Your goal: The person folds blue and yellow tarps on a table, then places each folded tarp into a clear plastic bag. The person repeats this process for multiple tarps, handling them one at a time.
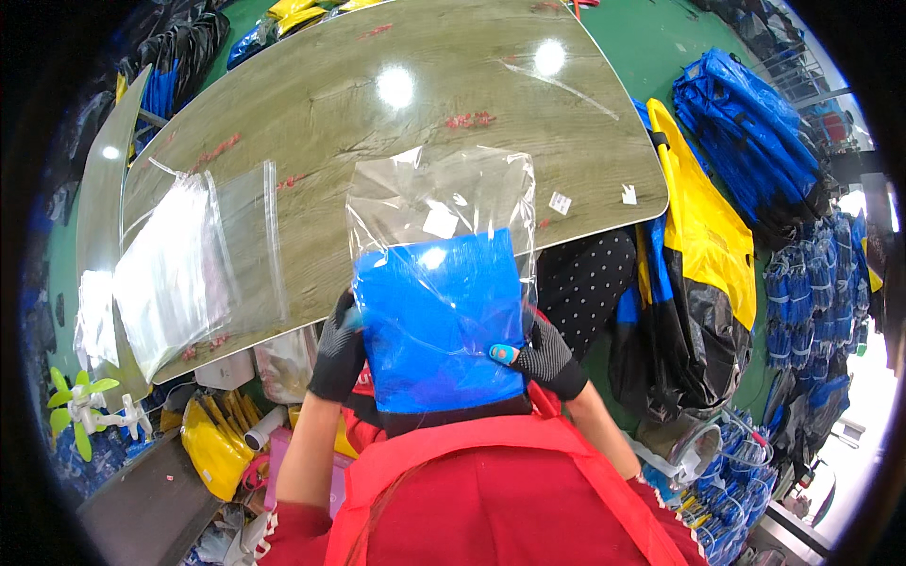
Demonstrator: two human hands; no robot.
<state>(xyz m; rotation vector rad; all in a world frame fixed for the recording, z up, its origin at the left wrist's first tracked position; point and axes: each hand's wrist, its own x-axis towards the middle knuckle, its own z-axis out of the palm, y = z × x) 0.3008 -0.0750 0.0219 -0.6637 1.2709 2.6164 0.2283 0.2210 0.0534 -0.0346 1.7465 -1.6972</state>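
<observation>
A clear plastic bag (377, 203) with a folded blue sheet-like item (439, 321) inside is held up in front of my body, at the near edge of the table. A dark strip shows along the item's lower end. My left hand (337, 351), in a black glove with grey dots, grips the bag's left side. On the opposite side my right hand (555, 358), gloved alike, closes on the bag, its thumb lying over the front. The thumb's tip carries a teal cover (502, 354) with an orange spot. Fingers behind the bag are hidden. The bag's upper part stands unfilled above the blue item.
The wood-patterned table (330, 113) spreads ahead, with a stack of clear bags (179, 274) at left. Yellow, blue and black bags (713, 236) hang or lie by its right edge. A small green-bladed fan (83, 410) stands lower left. Blue bundles (816, 292) fill the far right.
</observation>
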